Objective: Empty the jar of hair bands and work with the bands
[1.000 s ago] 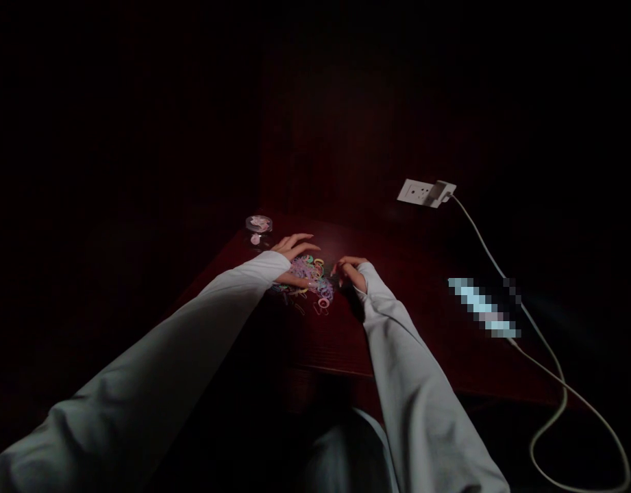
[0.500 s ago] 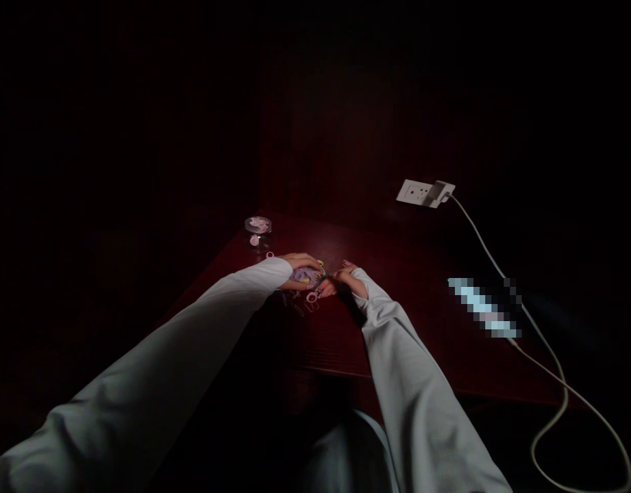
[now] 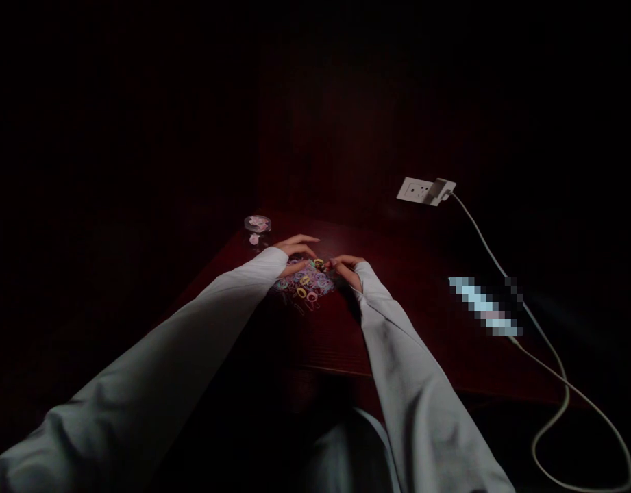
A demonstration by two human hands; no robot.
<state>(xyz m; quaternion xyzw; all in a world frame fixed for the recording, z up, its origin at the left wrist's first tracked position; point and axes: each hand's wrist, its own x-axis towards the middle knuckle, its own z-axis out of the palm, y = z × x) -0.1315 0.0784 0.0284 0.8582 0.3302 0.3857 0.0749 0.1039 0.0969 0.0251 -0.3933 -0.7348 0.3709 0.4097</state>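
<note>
A loose heap of small coloured bands, mostly purple and pink, lies on the dark red table. Yellow rings and a pink ring sit at its near side. My left hand is over the heap's left side, fingers stretched out and apart. At the right edge of the heap is my right hand, its fingers bent together near a yellow ring; what they hold, if anything, is too small to make out.
A clear round jar with a pink pattern on its lid stands at the table's back left. A white socket with a plugged-in charger is at the right. Its white cable runs to a blurred-out device.
My left hand has lifted and spread its fingers, uncovering the heap. The bands lie more spread out, with yellow rings now showing. My right hand has moved slightly up, fingers drawn together.
</note>
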